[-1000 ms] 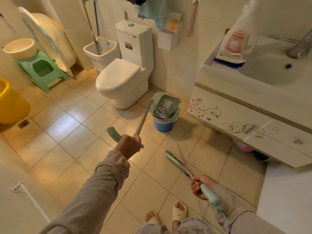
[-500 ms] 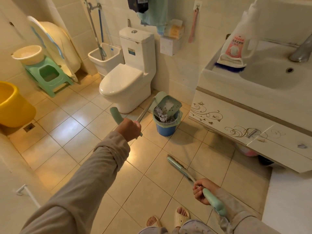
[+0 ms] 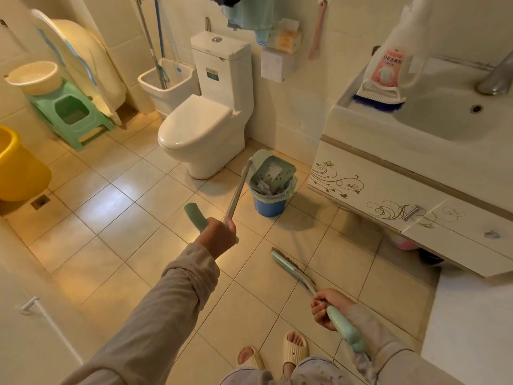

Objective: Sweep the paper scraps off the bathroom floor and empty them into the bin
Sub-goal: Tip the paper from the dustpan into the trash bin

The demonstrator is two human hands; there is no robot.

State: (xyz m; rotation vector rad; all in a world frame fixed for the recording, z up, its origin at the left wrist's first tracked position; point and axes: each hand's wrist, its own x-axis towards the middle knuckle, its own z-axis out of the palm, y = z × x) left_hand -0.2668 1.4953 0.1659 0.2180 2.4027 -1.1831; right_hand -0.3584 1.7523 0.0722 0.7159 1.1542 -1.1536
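My left hand [image 3: 218, 236] grips the long handle of a pale green dustpan [image 3: 270, 169]. The pan is tipped mouth-down over a small blue bin [image 3: 269, 202] with a green liner, between the toilet and the sink cabinet. White paper scraps [image 3: 265, 187] lie in the bin below the pan. My right hand [image 3: 327, 307] holds the green handle of a small broom [image 3: 291, 269], whose head rests low over the tiles in front of me.
A white toilet [image 3: 202, 129] stands left of the bin, and a sink cabinet [image 3: 388, 190] to its right. A yellow tub [image 3: 19, 168], a green stool [image 3: 72, 115] and a mop sink [image 3: 166, 81] line the left side. My sandalled feet [image 3: 274, 354] are at the bottom.
The view has shifted slightly. The dustpan stays tipped over the bin and has barely moved. The broom stays low in my right hand.
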